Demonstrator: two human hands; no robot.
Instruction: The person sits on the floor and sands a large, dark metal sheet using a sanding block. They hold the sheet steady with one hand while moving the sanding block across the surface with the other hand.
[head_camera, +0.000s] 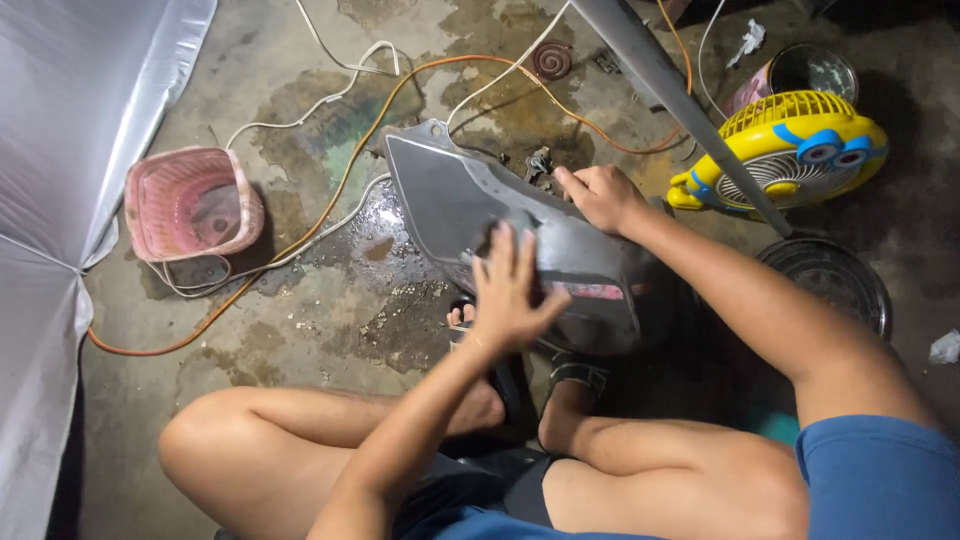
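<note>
Grey plastic fairing panel (500, 225) rests on wet concrete floor (330, 330) above the feet. Left hand (508, 290) flat on it, fingers spread; right hand (598, 195) clamped on its top edge. Keep that edge steady, press evenly. Pink basket (190, 205) well left; yellow fan (790, 150) right.

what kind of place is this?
Likely an informal home or backyard repair spot, not a fitted workshop: stained wet concrete floor, loose orange cable, small yellow fan, and both hands on a grey moulded panel held at floor level.
</note>
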